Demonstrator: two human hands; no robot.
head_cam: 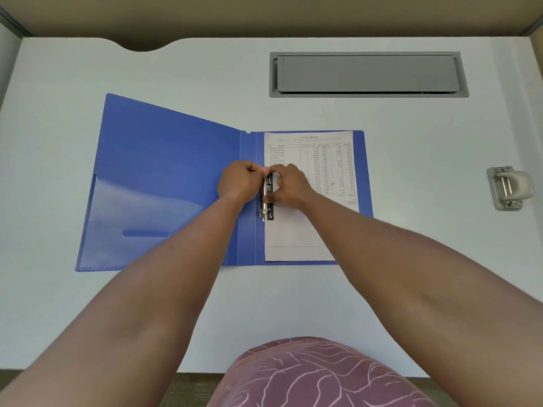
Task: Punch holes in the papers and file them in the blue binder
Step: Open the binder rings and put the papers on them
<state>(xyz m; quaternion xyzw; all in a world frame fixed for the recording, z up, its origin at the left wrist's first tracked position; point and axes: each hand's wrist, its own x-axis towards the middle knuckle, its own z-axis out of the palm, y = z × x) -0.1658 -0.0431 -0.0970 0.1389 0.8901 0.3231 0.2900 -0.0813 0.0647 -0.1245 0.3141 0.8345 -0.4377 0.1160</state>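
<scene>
Already the filing step looks to be in hand rather than the punching: the blue plastic binder [164, 183] lies open flat on the pale grey desk [176, 71], and the white printed sheet of figures [329, 160] rests on its right-hand cover, its left edge up against the silver and black metal ring clip [266, 205] beside the spine. The left hand [239, 182] is curled closed, fingertips pinching at the top of the clip; the right hand [289, 183] is bent over the clip from the paper side, thumb and fingers pressed on its middle. Whether the rings stand open or snapped closed I cannot tell, since both hands cover most of the mechanism, and the holes in the sheet are hidden as well. The small grey metal hole punch [509, 188] sits well apart at the right side of the desk, untouched. My judgement is that the papers are being seated on the prongs, so the next move calls for pressing the clip fully closed, checking the sheet lies square, then folding the left cover over
</scene>
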